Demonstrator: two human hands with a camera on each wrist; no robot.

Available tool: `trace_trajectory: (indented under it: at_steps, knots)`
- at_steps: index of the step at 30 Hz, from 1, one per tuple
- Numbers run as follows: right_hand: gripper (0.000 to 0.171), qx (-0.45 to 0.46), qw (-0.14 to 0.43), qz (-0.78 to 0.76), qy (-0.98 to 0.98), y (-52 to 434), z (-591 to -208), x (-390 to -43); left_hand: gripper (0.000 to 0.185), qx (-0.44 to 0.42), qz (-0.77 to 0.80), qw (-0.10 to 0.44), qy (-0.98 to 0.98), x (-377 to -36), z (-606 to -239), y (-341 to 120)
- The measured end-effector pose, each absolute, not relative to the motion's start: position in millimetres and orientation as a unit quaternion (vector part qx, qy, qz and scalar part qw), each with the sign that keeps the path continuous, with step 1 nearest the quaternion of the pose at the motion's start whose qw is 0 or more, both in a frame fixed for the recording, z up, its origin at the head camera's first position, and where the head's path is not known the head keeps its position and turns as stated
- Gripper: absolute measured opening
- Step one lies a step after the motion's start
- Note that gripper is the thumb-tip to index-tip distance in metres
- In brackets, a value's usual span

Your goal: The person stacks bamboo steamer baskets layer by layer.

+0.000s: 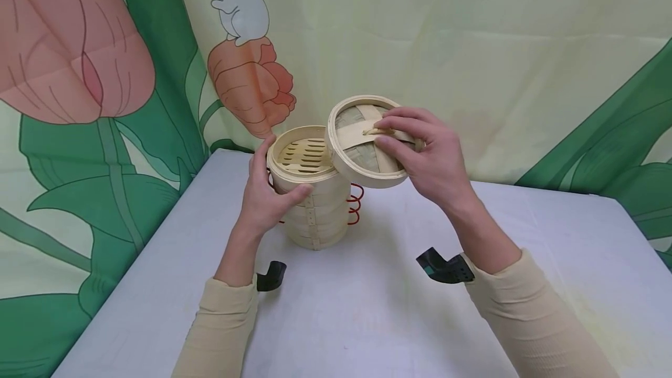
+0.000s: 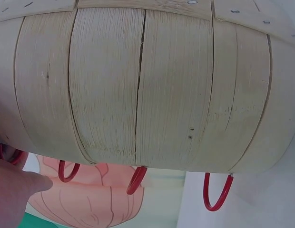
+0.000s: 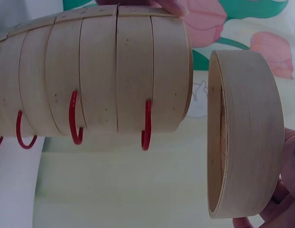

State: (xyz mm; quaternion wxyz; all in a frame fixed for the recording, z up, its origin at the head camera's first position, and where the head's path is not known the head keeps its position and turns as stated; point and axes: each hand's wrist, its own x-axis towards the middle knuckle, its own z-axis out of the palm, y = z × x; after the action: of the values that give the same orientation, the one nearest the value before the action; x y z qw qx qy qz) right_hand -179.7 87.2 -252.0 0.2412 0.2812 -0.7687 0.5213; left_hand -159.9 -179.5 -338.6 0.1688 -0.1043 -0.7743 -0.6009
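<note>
My left hand [image 1: 265, 194] wraps upper tier of bamboo steamer stack [image 1: 315, 203], thumb across front wall, fingers behind rim. Stack stands toward far left part of tabletop [image 1: 367, 308], red wire handles [image 1: 356, 203] at side. Top tier open, slats bare. My right hand [image 1: 420, 156] pinches strap of lid [image 1: 362, 142], lid tilted, clear of stack. Judged light, stiff, thin-walled; grip by strap or rim.

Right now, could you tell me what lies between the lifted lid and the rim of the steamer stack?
Nothing: in the right wrist view a bare gap separates the lid from the steamer stack, with only backdrop behind.
</note>
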Motion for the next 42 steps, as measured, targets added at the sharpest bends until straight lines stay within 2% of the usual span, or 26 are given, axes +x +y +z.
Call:
trace_trajectory:
  at_steps: [11,27,42]
  knots:
    - [0.015,0.283,0.229,0.512,-0.778,69.0,-245.5,-179.1,0.106,-0.103,-0.607,0.161,-0.772,-160.8,-338.4,-176.6]
    - [0.018,0.25,0.154,0.5,-0.815,24.8,-236.0,-186.2,0.105,-0.099,-0.598,0.166,-0.778,-159.9,-336.7,-180.2]
    - [0.02,0.235,0.136,0.387,-0.881,0.8,-226.5,-185.9,0.108,-0.096,-0.589,0.168,-0.784,-157.8,-336.2,-179.5]
